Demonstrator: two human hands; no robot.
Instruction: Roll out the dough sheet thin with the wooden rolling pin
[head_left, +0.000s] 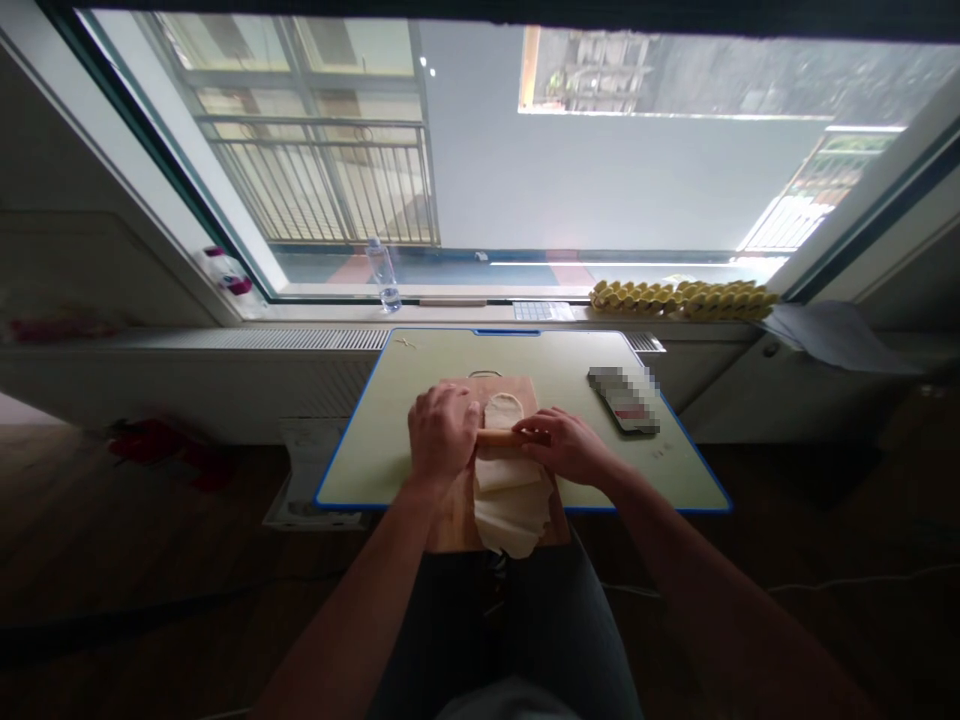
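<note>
A wooden rolling pin (496,438) lies crosswise over a pale sheet of dough (514,515). The rounded far end of the dough shows beyond the pin, and the wider near part, with a fold or overlapping layer, reaches the board's front edge. Underneath is a wooden cutting board (454,525). My left hand (444,428) is closed over the pin's left end, its palm hiding that end. At the other end, my right hand (566,445) grips the pin with bent fingers and the thumb close to the dough.
The board rests on a pale table (367,430) with blue edging. A dark flat item (626,410), partly pixelated, lies at the right. On the windowsill stand a water bottle (383,275) and yellow egg trays (679,298). My legs are below the table's front edge.
</note>
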